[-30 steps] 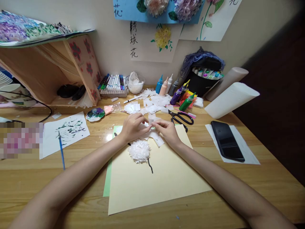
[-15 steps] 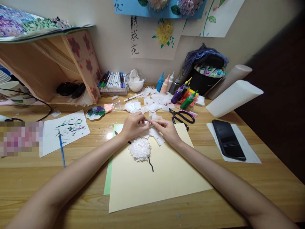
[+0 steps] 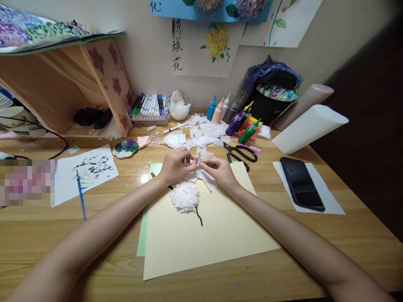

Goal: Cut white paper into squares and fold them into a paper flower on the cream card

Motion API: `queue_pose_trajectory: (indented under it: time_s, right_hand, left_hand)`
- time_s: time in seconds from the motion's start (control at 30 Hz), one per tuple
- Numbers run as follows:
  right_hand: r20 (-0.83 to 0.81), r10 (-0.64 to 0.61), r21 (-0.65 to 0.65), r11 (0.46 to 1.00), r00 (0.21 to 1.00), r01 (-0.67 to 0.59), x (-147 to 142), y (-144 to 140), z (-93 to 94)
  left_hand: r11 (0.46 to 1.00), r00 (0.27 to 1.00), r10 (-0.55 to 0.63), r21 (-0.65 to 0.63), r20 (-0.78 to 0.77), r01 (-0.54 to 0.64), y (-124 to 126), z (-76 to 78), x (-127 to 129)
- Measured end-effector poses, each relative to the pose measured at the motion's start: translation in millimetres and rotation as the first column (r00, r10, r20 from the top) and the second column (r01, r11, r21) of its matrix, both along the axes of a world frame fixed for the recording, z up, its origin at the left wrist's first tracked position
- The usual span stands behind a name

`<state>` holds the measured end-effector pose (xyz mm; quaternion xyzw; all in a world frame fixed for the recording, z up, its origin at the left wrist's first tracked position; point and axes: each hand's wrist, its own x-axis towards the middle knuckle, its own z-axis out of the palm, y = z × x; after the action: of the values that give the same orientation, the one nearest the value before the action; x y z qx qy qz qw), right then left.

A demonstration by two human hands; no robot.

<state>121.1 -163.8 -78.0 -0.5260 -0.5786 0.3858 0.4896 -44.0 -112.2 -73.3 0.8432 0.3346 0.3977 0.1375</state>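
Note:
My left hand (image 3: 176, 167) and my right hand (image 3: 221, 171) meet above the far edge of a cream sheet of paper (image 3: 214, 235). Between their pinched fingertips is a small piece of white tissue paper (image 3: 198, 160), partly hidden by the fingers. Below my left hand, a fluffy white paper flower (image 3: 185, 196) lies on the sheet, with dark painted stem strokes (image 3: 199, 217) beside it. Loose white paper pieces (image 3: 208, 180) lie under my fingers, at the sheet's far edge. A green sheet (image 3: 142, 235) shows beneath the cream one at the left.
Black-handled scissors (image 3: 242, 154) lie beyond my right hand. Paper scraps (image 3: 204, 132), glue bottles (image 3: 234, 126) and a marker box (image 3: 149, 111) line the back. A phone (image 3: 302, 184) rests at right; a paintbrush (image 3: 81, 195) and paint palette (image 3: 126, 148) are left.
My fingertips have shifted slightly around the small white paper piece, the right ones a little apart from before. The flower and sheets stay in place.

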Motion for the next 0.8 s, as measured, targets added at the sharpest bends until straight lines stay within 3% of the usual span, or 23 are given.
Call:
queue_pose_trajectory:
  time_s: [0.8]
  right_hand:
    - [0.013,-0.039,-0.027,0.999,0.999,0.04,-0.3,0.8,-3.0]
  left_hand:
    - [0.999,0.999,-0.004,0.031,-0.035,0.005,0.3,-1.1,-0.2]
